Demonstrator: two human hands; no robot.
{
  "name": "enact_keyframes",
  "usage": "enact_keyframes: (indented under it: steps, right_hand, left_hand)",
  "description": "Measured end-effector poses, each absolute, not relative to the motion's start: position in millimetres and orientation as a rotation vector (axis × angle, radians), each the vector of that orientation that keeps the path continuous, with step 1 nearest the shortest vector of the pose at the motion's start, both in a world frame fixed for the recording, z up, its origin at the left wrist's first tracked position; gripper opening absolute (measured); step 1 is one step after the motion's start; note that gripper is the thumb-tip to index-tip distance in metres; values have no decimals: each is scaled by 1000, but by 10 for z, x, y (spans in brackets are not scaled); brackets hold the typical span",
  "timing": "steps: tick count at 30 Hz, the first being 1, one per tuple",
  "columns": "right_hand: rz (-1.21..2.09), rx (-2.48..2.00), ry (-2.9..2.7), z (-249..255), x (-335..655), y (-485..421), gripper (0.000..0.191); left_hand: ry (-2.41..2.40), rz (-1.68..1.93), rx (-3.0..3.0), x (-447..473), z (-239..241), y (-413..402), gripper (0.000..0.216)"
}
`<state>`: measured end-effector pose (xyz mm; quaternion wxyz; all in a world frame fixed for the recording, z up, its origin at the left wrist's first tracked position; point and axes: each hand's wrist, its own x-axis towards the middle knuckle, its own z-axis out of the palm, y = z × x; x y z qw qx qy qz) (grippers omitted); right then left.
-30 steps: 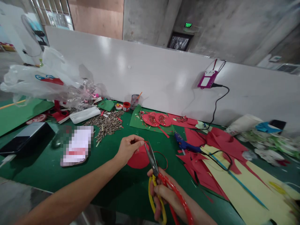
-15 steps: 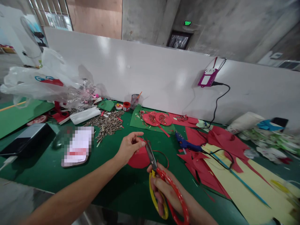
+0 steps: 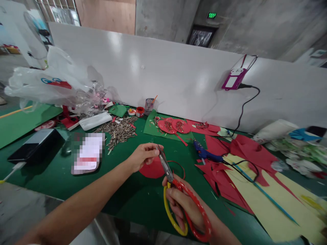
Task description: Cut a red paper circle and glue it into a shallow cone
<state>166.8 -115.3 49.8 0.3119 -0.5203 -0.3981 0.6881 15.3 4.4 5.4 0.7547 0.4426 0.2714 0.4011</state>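
My right hand [image 3: 182,200] grips a pair of scissors [image 3: 167,170] with one red and one yellow handle loop, the blades pointing up and away. At the blade tips is my left hand [image 3: 144,156], its thumb and forefinger pinched together. Whatever lies between those fingers is too small to make out. Under the left hand a round red paper piece [image 3: 152,168] lies on the green tabletop, partly covered by the fingers. A thin red strip [image 3: 180,164] curls to the right of the blades.
Striped seeds [image 3: 120,131] lie heaped behind my left hand, near a phone [image 3: 88,153]. Red discs with seeds [image 3: 167,126] rest on green sheet. To the right are a blue glue gun [image 3: 206,154] with a black cord, red scraps [image 3: 217,177] and yellow sheet [image 3: 270,200]. A white partition [image 3: 168,75] stands behind.
My left forefinger and thumb have drawn closer together at the scissor tips. The scissors stay in my right hand. The whole view has shifted slightly.
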Motion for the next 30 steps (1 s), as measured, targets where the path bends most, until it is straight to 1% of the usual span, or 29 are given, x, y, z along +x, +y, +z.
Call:
enact_keyframes:
  steps: [4,9,15,19,25,30]
  right_hand:
    - [1814,-1350,-1035,494,1643,-1193,26]
    - [1814,-1316,-1017,515,1637,-1225,24]
    - [1833,-1266,-1033,484,1668,-1218,23]
    - [1845,-1246,-1011,468,1672,-1197,24]
    - [1823,-1222,-990,479,1671,-1185,24]
    - [1871,-1158,-984,442,1686,-1183,24]
  left_hand:
    - [505,741,978,131,46,40,48]
    - [475,726,1019,131,46,31,50]
    - [476,711,1077,159,-15,16,45]
    - [508,742,1129,191,-38,-4,45]
    - [630,770,1324,200,9,-55,45]
    - [680,822,1588,177,14,-63,42]
